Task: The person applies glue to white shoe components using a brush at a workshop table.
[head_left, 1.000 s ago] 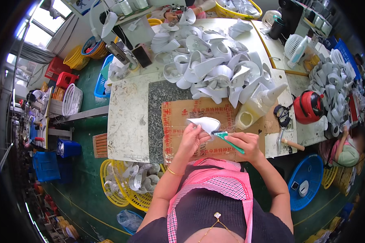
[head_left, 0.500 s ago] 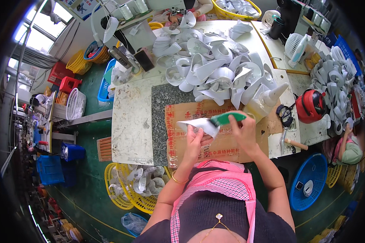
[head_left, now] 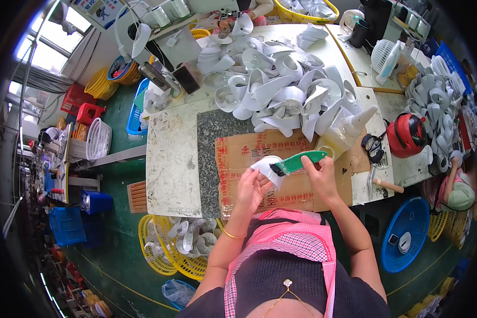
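My left hand (head_left: 253,186) holds a white curved shoe upper piece (head_left: 265,168) by its lower edge, above a flattened cardboard sheet (head_left: 297,196). Between the fingers of my right hand (head_left: 321,173) is the handle of a green brush (head_left: 301,162). Its dark bristles rest against the inner side of the white piece. Just beyond my right hand stands a translucent squeeze bottle (head_left: 340,137) with a pointed spout and yellowish liquid inside. A large heap of similar white pieces (head_left: 286,87) lies farther back on the table.
A red kettle-like pot (head_left: 406,137), black cable (head_left: 374,149) and hammer (head_left: 387,185) lie to the right. Yellow baskets (head_left: 188,267) of white pieces stand below the table at left. A blue basin (head_left: 406,233) sits at lower right. Co-workers are at the back and right.
The white piece has been turned, so its curved rim faces up. The brush has shifted slightly down, its bristles now plainly showing on the piece.
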